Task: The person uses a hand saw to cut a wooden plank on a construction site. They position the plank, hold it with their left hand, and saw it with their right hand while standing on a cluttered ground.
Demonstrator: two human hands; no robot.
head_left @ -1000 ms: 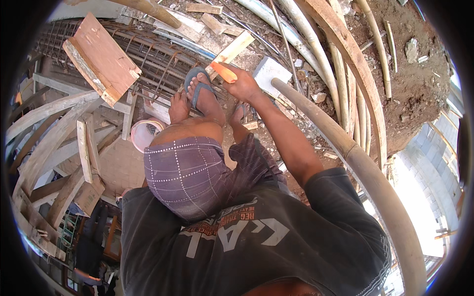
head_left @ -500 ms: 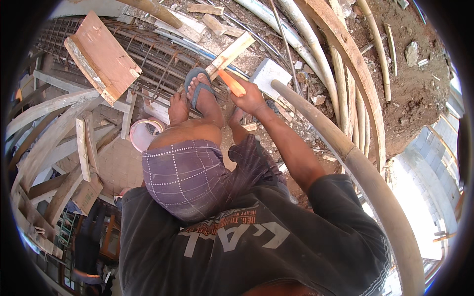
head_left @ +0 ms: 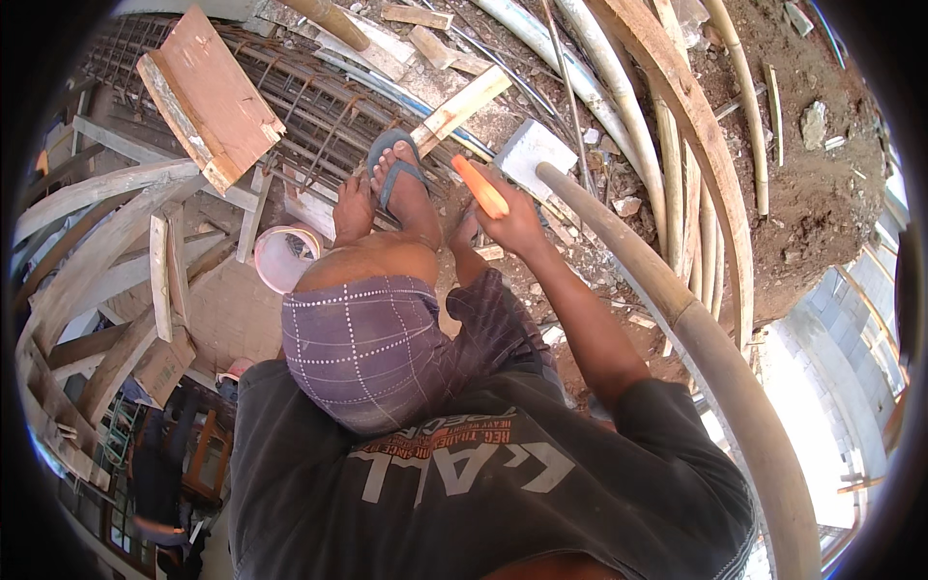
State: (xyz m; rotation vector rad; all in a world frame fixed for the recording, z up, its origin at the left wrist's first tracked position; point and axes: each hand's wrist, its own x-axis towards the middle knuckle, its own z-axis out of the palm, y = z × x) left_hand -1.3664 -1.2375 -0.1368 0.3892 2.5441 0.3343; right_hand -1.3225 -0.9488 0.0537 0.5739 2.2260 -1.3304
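My right hand (head_left: 514, 224) is closed round an orange-handled tool (head_left: 480, 188), held a little right of my left foot; its working end cannot be made out. A pale strip of wood (head_left: 466, 104) lies under my left foot (head_left: 397, 174), which wears a dark flip-flop. On the left side of that foot, my left hand (head_left: 352, 211) reaches down with fingers curled, in line with the strip and seemingly gripping its near end. The foot partly hides this contact.
Rebar cages (head_left: 280, 101) run along the far left, with a plywood-faced board (head_left: 215, 101) over them. A pinkish bucket (head_left: 287, 259) stands left of my knee. A long-handled shovel (head_left: 535, 157) slants past my right arm. Poles (head_left: 667, 145) and rubble lie at right.
My right hand and the orange-handled tool have moved right and slightly nearer, away from the wood strip. My left hand and foot keep their places; the whole view has shifted slightly.
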